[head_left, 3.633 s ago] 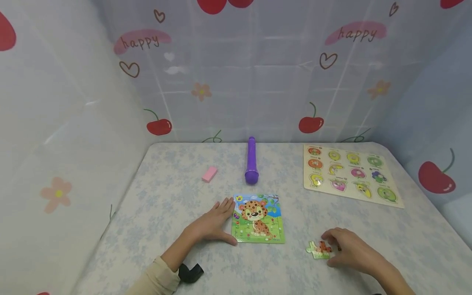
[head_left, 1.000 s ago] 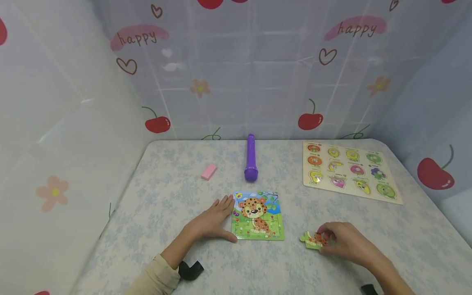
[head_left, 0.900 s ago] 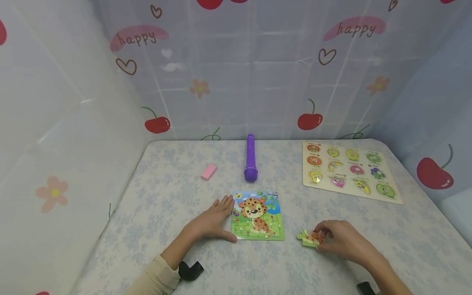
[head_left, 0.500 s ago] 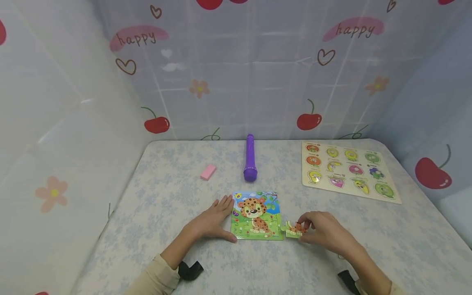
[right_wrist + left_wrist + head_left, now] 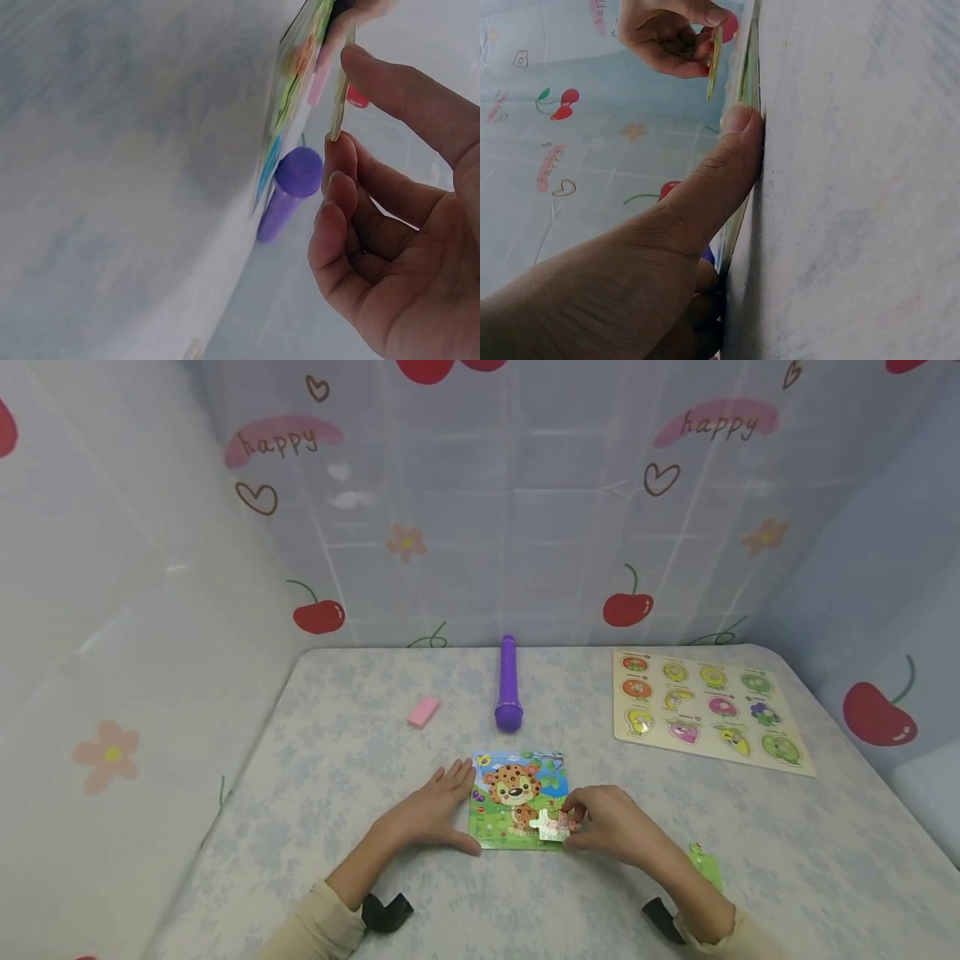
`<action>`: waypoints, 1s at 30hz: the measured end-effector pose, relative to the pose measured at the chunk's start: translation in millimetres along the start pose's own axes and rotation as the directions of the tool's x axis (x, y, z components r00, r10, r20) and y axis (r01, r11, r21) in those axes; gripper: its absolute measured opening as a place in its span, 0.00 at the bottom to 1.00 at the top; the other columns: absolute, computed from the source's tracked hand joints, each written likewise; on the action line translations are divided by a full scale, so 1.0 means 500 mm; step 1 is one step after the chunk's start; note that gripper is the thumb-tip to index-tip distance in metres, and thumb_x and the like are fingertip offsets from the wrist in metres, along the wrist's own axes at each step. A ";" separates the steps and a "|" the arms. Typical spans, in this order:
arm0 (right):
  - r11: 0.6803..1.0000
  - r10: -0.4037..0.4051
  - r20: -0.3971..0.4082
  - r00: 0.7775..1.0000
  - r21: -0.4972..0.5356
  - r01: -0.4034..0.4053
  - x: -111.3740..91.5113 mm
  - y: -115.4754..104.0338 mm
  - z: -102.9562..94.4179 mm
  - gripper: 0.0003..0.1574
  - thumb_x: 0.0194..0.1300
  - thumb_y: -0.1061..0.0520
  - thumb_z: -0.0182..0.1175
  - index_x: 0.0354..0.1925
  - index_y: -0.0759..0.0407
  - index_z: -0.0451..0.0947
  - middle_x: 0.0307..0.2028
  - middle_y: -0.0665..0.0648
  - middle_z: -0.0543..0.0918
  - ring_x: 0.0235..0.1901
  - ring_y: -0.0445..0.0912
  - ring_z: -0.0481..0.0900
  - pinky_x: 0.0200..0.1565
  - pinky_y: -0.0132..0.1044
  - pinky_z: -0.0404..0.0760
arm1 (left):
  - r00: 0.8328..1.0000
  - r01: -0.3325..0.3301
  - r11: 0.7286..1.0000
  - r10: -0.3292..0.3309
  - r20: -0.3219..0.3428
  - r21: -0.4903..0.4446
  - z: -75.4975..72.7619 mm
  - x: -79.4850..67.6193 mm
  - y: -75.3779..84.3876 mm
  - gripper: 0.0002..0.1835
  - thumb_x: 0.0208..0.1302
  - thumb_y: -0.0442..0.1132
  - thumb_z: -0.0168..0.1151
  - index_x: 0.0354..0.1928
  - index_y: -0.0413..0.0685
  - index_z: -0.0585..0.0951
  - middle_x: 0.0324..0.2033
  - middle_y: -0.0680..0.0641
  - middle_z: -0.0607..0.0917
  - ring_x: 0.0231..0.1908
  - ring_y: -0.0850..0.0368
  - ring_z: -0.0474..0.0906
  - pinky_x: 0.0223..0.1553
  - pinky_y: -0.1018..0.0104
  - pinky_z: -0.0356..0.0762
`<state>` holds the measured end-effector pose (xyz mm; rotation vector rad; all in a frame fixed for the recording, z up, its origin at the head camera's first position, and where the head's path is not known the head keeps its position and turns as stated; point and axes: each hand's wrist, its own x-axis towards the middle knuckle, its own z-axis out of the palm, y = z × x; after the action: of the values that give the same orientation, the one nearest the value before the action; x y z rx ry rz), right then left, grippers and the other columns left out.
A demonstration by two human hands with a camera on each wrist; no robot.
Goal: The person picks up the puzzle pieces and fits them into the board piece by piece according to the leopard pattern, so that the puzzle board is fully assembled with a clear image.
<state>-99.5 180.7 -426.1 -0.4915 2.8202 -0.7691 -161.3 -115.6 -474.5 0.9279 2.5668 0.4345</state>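
Note:
A square leopard jigsaw puzzle lies flat near the middle of the table. My left hand rests along its left side with fingers spread, and in the left wrist view the thumb presses against the puzzle's edge. Over the lower right part of the picture, my right hand pinches a glossy puzzle piece between thumb and fingertips. The right wrist view shows that piece edge-on, held a little above the puzzle board.
A green puzzle piece lies on the table beside my right forearm, partly hidden by it. Beyond the leopard puzzle are a purple toy microphone and a pink block. At the back right lies a fruit puzzle board.
My right hand has picked up the puzzle piece from the table at the right and carried it left over the puzzle. The green piece has come into view. My left hand has stayed put.

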 end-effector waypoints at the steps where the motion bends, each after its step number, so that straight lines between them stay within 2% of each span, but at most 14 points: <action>1: 1.000 -0.007 0.000 1.000 -0.003 0.007 0.004 -0.004 0.002 0.20 0.44 0.57 0.77 0.37 0.57 0.83 0.25 0.44 0.79 0.25 0.36 0.70 0.28 0.29 0.70 | 1.000 0.002 1.000 -0.002 0.000 0.003 0.000 -0.001 -0.001 0.67 0.46 0.71 0.68 0.76 0.40 0.46 0.77 0.42 0.43 0.78 0.48 0.36 0.78 0.50 0.39; 12: 0.999 -0.038 -0.027 0.999 0.000 0.038 0.045 -0.036 0.036 0.19 0.41 0.59 0.75 0.36 0.59 0.84 0.24 0.46 0.79 0.24 0.37 0.69 0.27 0.28 0.69 | 1.000 0.003 1.000 -0.003 0.005 -0.009 0.003 -0.003 -0.004 0.67 0.46 0.72 0.67 0.77 0.41 0.45 0.78 0.43 0.43 0.78 0.49 0.36 0.78 0.51 0.39; 21: 1.000 0.023 -0.033 0.999 -0.006 -0.024 0.057 -0.049 0.052 0.21 0.37 0.60 0.75 0.36 0.61 0.85 0.23 0.47 0.79 0.24 0.40 0.69 0.27 0.30 0.68 | 1.000 0.003 1.000 -0.003 0.010 -0.008 -0.002 -0.002 0.000 0.67 0.46 0.72 0.67 0.77 0.41 0.46 0.78 0.43 0.43 0.78 0.49 0.36 0.78 0.51 0.39; 30: 0.999 -0.009 -0.013 1.000 -0.041 0.009 0.065 -0.053 0.058 0.21 0.37 0.57 0.78 0.34 0.59 0.85 0.21 0.45 0.76 0.22 0.39 0.66 0.25 0.29 0.63 | 1.000 0.003 1.000 -0.003 0.006 0.009 -0.002 -0.002 0.000 0.67 0.46 0.71 0.67 0.76 0.40 0.46 0.77 0.42 0.43 0.78 0.48 0.36 0.78 0.50 0.40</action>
<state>-115.1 134.3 -439.8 -0.5080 2.8526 -0.7200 -160.9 -116.5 -473.1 0.9265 2.5669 0.4187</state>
